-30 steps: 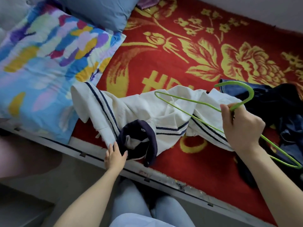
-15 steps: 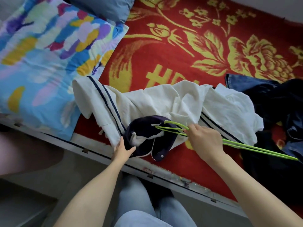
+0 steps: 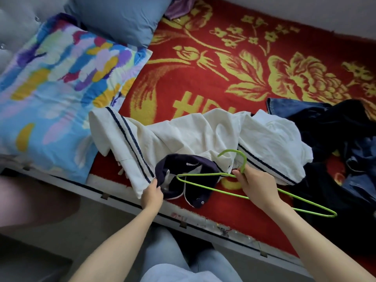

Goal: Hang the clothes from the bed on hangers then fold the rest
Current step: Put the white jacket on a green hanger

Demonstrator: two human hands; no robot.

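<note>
A white shirt (image 3: 195, 133) with navy stripes and a navy collar (image 3: 183, 165) lies crumpled on the red and yellow blanket (image 3: 203, 82) near the bed's front edge. My left hand (image 3: 152, 195) pinches the shirt's fabric at the left side of the collar. My right hand (image 3: 256, 185) grips a thin green hanger (image 3: 205, 183) at the base of its hook. The hanger's left tip lies over the collar opening, and its right end (image 3: 333, 214) sticks out over dark clothes.
A pile of dark and denim clothes (image 3: 341, 139) lies at the right. A colourful pillow (image 3: 50, 94) and a blue pillow (image 3: 118, 15) sit at the left. The bed's front rail (image 3: 203, 222) runs just below my hands, with my legs under it.
My right hand brought the hanger down from above the shirt to the collar and turned it so the hook points up. My left hand shifted from the collar's lower edge to pinching its left side.
</note>
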